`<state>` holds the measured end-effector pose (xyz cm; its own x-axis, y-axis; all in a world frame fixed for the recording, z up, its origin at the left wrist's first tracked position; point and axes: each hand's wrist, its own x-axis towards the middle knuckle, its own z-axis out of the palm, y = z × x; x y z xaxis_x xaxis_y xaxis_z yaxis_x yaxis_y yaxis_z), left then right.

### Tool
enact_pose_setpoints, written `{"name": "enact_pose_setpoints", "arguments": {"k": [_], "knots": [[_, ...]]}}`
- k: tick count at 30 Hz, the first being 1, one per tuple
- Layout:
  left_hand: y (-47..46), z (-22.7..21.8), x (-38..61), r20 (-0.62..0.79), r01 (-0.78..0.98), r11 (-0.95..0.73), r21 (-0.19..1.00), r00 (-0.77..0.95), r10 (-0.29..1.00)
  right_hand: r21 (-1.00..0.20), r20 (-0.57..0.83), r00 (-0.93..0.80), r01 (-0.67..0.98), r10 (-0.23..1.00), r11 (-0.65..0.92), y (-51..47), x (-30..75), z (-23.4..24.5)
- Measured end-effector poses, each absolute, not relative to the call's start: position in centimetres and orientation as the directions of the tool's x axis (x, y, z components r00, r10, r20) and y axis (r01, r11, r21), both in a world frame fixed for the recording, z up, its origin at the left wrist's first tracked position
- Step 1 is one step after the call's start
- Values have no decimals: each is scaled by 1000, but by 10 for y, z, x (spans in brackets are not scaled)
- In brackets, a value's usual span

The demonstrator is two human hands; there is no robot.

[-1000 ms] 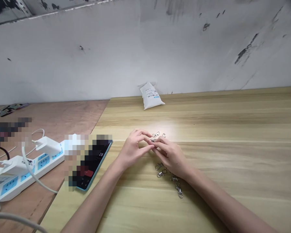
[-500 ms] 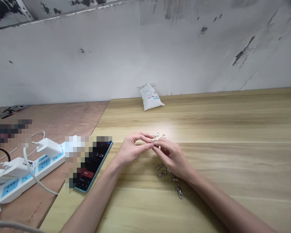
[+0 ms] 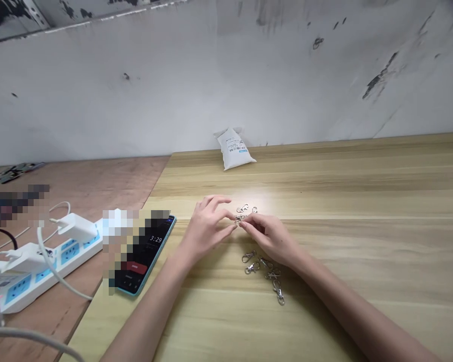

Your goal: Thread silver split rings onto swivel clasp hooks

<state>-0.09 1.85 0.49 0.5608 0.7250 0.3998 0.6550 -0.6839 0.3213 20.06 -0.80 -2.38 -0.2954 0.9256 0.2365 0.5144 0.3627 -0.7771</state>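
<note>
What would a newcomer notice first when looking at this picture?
The left hand and right hand meet at the centre, fingertips pinching one small metal clasp. More loose clasps lie by the right wrist. A white packet stands near the wall behind, and a phone lies left of the hands.

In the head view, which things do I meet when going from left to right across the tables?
White power strip → phone → left hand → metal clasp pinched at the fingertips → right hand.
</note>
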Motion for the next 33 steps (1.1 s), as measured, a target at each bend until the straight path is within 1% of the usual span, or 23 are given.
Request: {"name": "enact_pose_setpoints", "arguments": {"k": [2, 3, 4, 6, 8, 10, 12, 13, 15, 17, 18, 20, 22, 25, 27, 29, 31, 33], "knots": [[25, 12, -16, 262, 628, -664, 407, 616, 743, -779, 223, -292, 520, 930, 350, -6, 204, -24], [28, 16, -25, 222, 652, -619, 437, 589, 777, -770, 225, -285, 535, 932, 349, -5, 205, -24], [30, 21, -33, 185, 709, -545, 447, 523, 832, -763, 230, -277, 544, 933, 350, -3, 207, -25], [31, 29, -48, 65, 818, -396, 417, 408, 911, -771, 243, -256, 534, 936, 346, -1, 209, -27], [28, 37, -60, -80, 862, -317, 397, 376, 923, -784, 263, -221, 519, 939, 341, 1, 211, -27], [24, 42, -66, -145, 896, -249, 369, 320, 936, -763, 283, -194, 548, 939, 343, 1, 214, -25], [19, 45, -70, -189, 926, -190, 326, 261, 947, -721, 274, -237, 591, 932, 362, 0, 218, -18], [17, 45, -70, -215, 936, -167, 310, 241, 947, -711, 241, -298, 594, 924, 377, -2, 220, -14], [15, 45, -69, -272, 944, -136, 302, 222, 936, -723, 96, -466, 575, 880, 384, -7, 225, -5], [15, 43, -66, -321, 938, -126, 322, 234, 918, -729, -64, -580, 583, 812, 359, -13, 228, 3], [15, 41, -65, -336, 932, -125, 339, 244, 910, -712, -103, -598, 602, 795, 361, -16, 229, 5], [17, 38, -62, -355, 919, -122, 375, 264, 897, -654, -117, -576, 658, 809, 374, -21, 227, 8], [18, 35, -60, -364, 907, -119, 404, 279, 889, -581, -84, -527, 715, 846, 388, -24, 222, 8], [19, 34, -59, -333, 891, -153, 426, 312, 890, -534, -47, -540, 724, 840, 436, -27, 214, 5], [19, 36, -56, -259, 873, -220, 436, 356, 898, -522, -39, -549, 724, 835, 452, -28, 210, 2], [19, 39, -50, -150, 838, -303, 454, 406, 901, -492, -30, -538, 742, 842, 456, -27, 208, -1], [18, 40, -42, -48, 792, -378, 479, 454, 890, -415, 4, -519, 777, 855, 474, -26, 207, -3], [16, 38, -31, 4, 746, -441, 499, 507, 862, -307, 50, -509, 811, 859, 498, -25, 207, -5]]}}
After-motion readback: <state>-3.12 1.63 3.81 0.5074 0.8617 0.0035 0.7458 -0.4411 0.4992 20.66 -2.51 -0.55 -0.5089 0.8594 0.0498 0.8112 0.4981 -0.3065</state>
